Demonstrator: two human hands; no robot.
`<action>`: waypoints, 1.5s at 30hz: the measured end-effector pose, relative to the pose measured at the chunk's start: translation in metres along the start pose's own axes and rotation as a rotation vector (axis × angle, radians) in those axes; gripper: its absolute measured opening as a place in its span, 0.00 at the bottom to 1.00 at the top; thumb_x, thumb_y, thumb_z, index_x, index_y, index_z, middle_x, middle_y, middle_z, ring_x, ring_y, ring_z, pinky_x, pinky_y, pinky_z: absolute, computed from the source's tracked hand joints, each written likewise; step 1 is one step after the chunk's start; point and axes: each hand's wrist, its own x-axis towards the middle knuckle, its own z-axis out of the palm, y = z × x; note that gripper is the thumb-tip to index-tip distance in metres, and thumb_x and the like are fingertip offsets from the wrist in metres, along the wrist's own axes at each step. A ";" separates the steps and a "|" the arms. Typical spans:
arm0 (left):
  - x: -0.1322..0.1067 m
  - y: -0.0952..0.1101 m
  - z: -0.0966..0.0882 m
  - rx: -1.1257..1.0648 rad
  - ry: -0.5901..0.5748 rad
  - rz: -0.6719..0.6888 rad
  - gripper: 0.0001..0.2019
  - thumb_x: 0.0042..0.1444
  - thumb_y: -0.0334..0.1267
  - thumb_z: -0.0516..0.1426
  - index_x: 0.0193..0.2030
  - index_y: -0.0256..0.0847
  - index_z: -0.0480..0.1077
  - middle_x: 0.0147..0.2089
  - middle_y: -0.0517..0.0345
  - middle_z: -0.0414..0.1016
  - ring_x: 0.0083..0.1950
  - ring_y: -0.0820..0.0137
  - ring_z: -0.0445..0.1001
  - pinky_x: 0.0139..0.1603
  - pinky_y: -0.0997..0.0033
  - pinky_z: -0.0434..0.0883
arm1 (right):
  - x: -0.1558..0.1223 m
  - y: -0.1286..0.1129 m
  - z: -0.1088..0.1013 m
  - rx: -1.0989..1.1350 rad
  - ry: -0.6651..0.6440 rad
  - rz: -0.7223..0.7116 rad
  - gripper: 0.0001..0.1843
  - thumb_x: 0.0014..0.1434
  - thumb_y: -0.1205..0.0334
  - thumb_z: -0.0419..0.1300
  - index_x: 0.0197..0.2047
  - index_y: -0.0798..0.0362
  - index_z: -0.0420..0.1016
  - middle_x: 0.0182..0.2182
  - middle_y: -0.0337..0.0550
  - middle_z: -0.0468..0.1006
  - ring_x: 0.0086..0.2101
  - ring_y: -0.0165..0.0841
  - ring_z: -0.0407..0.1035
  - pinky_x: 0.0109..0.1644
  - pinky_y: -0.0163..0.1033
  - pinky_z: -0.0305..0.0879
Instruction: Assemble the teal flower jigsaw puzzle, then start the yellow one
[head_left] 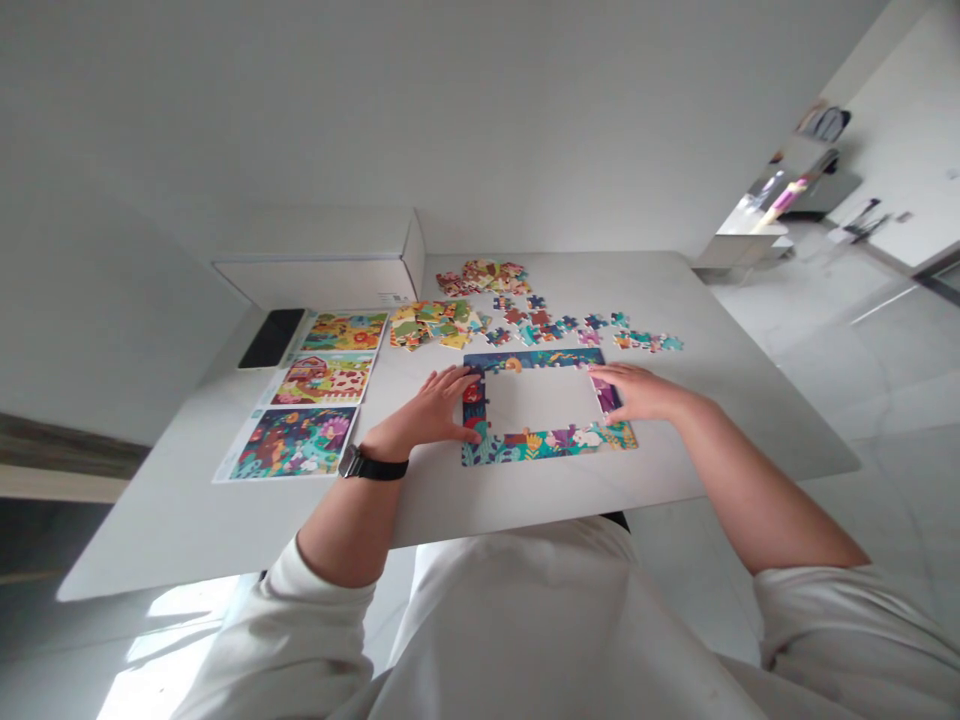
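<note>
A: Nearest us, the edge of the bench [750, 430], and just past it the near strip of the puzzle border [551, 450], all leaves and flowers!

B: And look where it sits: squarely between the two hands! From the left hand [439, 408] it lies at three o'clock, from the right hand [641, 391] at nine.

A: So which is nearer?

B: Dead heat! The left is on the nine o'clock side, the right on the three o'clock side.

A: How are they held?

B: Spread, both of them, thumbs well apart from fingers and on the six o'clock side. I see no loose piece pinched; how firmly they press, I can't tell.

A: And the long axis?

B: Roughly nine to three, straight across the wearer's front! Plants rise from the near strip, so I'd judge the picture's top points to twelve. Under the right fingers, the joins are hidden.

A: Farther out now! Picture sheet [324, 382] at nine, phone [272, 338] between nine and ten.

B: Loose pieces [551, 330] scatter beyond the far strip, twelve round to two. Yellow-green heap [431, 322] between ten and eleven, reddish heap [495, 276] farther, just short of twelve.

A: And way back at ten, the white box [322, 280] by the wall!
</note>
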 end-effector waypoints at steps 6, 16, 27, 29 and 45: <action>-0.002 -0.005 -0.005 -0.010 -0.021 -0.015 0.58 0.51 0.65 0.73 0.82 0.43 0.60 0.84 0.33 0.56 0.86 0.37 0.53 0.86 0.30 0.47 | 0.005 -0.003 0.003 0.002 0.003 -0.019 0.57 0.47 0.49 0.82 0.78 0.42 0.70 0.75 0.50 0.71 0.72 0.57 0.66 0.77 0.62 0.63; -0.004 -0.007 -0.009 -0.027 -0.032 -0.028 0.56 0.52 0.65 0.73 0.82 0.45 0.59 0.84 0.36 0.56 0.86 0.40 0.53 0.86 0.34 0.46 | 0.010 -0.004 -0.001 0.032 -0.007 -0.006 0.57 0.48 0.48 0.82 0.78 0.41 0.70 0.76 0.49 0.70 0.73 0.56 0.66 0.78 0.61 0.62; -0.004 -0.003 -0.011 -0.023 -0.002 -0.013 0.54 0.52 0.62 0.74 0.81 0.46 0.62 0.83 0.36 0.59 0.83 0.38 0.58 0.85 0.32 0.50 | 0.019 -0.001 -0.002 -0.018 -0.023 0.024 0.55 0.45 0.52 0.82 0.76 0.41 0.74 0.74 0.49 0.72 0.71 0.58 0.68 0.77 0.62 0.65; -0.004 -0.003 -0.011 -0.019 -0.009 -0.012 0.53 0.53 0.61 0.73 0.81 0.45 0.62 0.83 0.36 0.58 0.83 0.39 0.58 0.85 0.32 0.50 | 0.019 -0.005 -0.003 -0.034 -0.030 0.038 0.54 0.45 0.52 0.82 0.75 0.41 0.74 0.75 0.49 0.72 0.71 0.58 0.68 0.76 0.61 0.65; 0.002 0.013 -0.024 -0.192 0.419 -0.112 0.18 0.74 0.49 0.55 0.58 0.43 0.80 0.57 0.46 0.83 0.54 0.58 0.82 0.61 0.56 0.79 | 0.057 0.006 0.001 0.390 0.726 0.397 0.18 0.65 0.55 0.60 0.52 0.49 0.87 0.49 0.49 0.90 0.47 0.44 0.84 0.60 0.52 0.79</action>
